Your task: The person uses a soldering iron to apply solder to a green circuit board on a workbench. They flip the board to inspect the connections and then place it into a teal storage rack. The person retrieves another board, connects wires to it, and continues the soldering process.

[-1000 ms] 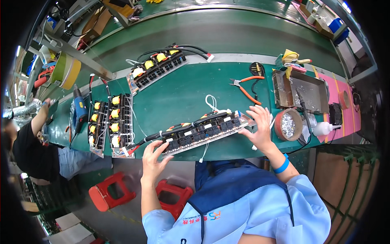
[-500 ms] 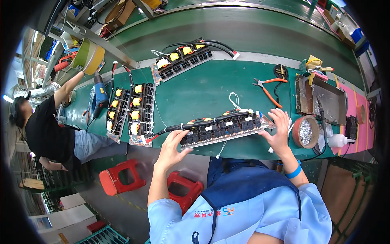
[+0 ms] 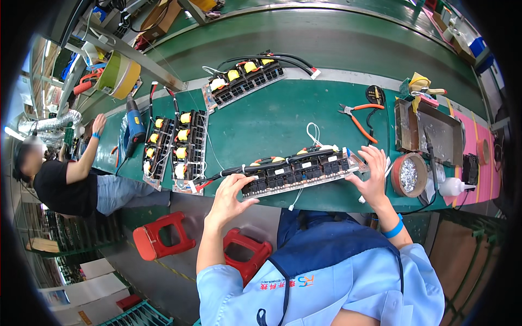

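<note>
A long circuit board (image 3: 299,173) with black parts, yellow coils and a black cable along its top is tilted up near the bench's front edge. My left hand (image 3: 231,196) grips its left end between thumb and fingers. At the opposite end, my right hand (image 3: 372,176) pinches the corner in the same way. White wires with plugs hang from the board's lower edge, and a white wire loop (image 3: 313,132) rises behind it. Two similar boards (image 3: 189,146) lie side by side to the left, and another board (image 3: 244,81) rests at the back.
Orange-handled pliers (image 3: 361,120), a metal tray (image 3: 435,127), a round tub of metal bits (image 3: 410,175) and a white bottle (image 3: 454,187) occupy the right side. A blue heat gun (image 3: 135,125) is at left, near a co-worker (image 3: 62,179). Red stools (image 3: 163,236) stand below.
My hands and the board stay almost still. The co-worker at left has lowered the raised arm from the yellow-green bin toward the bench.
</note>
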The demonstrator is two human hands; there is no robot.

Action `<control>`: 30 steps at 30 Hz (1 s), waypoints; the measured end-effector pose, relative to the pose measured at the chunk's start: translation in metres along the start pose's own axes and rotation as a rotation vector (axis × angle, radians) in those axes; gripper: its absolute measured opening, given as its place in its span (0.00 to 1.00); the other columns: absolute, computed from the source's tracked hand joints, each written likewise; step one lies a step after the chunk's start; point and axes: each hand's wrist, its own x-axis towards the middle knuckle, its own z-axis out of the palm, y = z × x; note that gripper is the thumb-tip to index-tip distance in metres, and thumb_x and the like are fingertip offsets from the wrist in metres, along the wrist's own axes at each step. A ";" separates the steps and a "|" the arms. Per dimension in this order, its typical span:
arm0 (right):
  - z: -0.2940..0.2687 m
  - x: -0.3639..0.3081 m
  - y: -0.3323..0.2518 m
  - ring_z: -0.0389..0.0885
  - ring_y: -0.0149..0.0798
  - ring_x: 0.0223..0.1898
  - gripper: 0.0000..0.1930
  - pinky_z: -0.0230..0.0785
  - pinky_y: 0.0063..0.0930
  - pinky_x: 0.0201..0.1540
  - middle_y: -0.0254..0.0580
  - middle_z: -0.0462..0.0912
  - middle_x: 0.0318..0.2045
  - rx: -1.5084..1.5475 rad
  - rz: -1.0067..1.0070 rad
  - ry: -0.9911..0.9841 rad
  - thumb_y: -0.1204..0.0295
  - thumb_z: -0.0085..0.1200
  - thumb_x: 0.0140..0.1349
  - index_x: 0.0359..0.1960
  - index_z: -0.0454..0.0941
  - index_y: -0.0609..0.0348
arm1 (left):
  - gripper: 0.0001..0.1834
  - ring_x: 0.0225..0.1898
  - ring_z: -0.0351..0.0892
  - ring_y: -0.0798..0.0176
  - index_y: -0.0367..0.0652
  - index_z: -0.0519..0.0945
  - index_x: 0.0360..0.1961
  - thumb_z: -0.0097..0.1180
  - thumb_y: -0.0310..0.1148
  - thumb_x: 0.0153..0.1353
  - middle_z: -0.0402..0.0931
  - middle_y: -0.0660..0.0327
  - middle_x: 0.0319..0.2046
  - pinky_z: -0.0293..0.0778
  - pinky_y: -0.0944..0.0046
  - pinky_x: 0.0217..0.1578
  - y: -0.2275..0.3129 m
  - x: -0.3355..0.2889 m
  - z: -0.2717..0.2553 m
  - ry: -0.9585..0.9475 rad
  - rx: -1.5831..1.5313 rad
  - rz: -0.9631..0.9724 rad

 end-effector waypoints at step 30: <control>0.003 0.001 -0.002 0.63 0.46 0.53 0.31 0.43 0.47 0.58 0.41 0.69 0.46 -0.005 0.015 0.020 0.61 0.65 0.34 0.43 0.69 0.57 | 0.25 0.40 0.70 0.61 0.38 0.72 0.42 0.63 0.27 0.37 0.70 0.58 0.37 0.67 0.65 0.42 -0.012 0.001 -0.022 0.064 -0.257 -0.043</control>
